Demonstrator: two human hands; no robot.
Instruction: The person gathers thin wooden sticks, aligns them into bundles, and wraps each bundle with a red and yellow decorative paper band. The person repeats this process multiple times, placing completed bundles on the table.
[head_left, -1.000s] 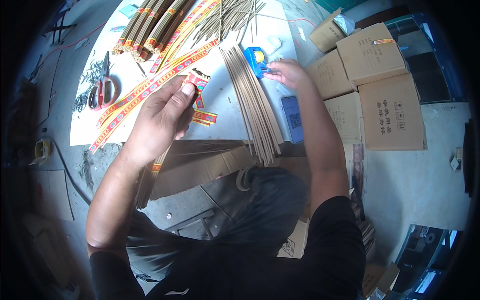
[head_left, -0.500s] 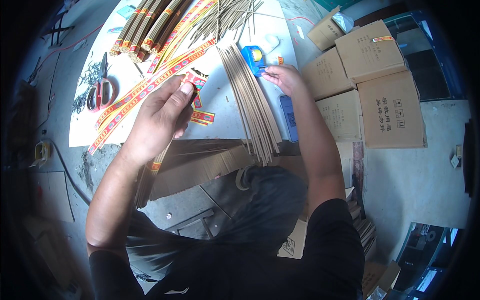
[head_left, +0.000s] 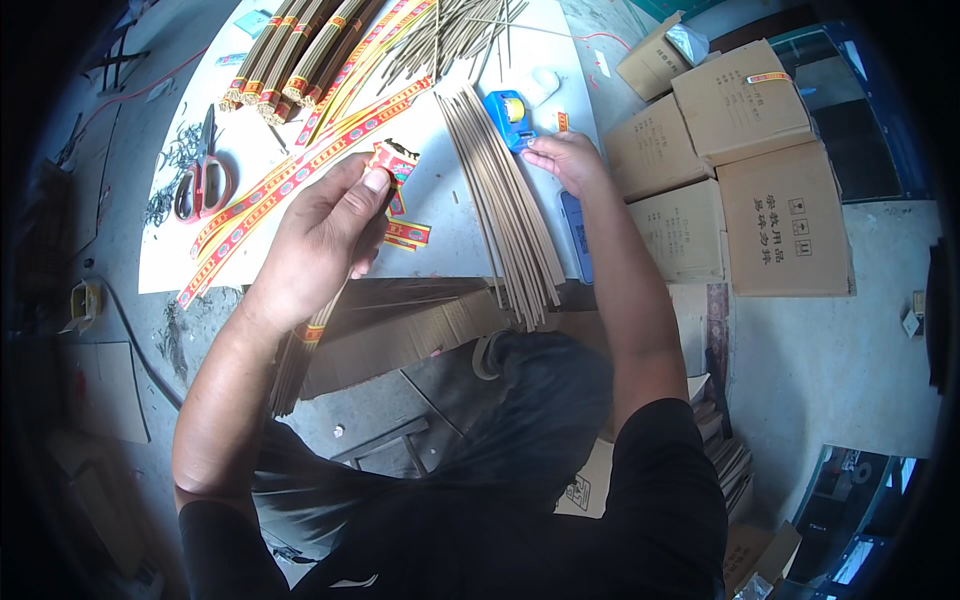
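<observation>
My left hand is closed around a bundle of thin incense sticks, which slants down past the table edge. A red and yellow printed paper strip wraps the bundle's upper end, under my thumb. At the front of a blue tape dispenser, the fingers of my right hand are pinched together at the cutting edge, apparently on the tape's end; the clear tape is hard to make out. Between my hands lies a loose row of brown incense sticks, jutting over the table's near edge.
Long printed strips cross the white table. Red-handled scissors lie at left, banded incense bundles farther back. Darker loose sticks are piled at the far side. A phone rests by my right forearm; cardboard boxes stand right.
My right hand has shifted very slightly at the tape dispenser, its fingertips staying by the cutting edge. My left hand and the wrapped bundle have hardly moved.
</observation>
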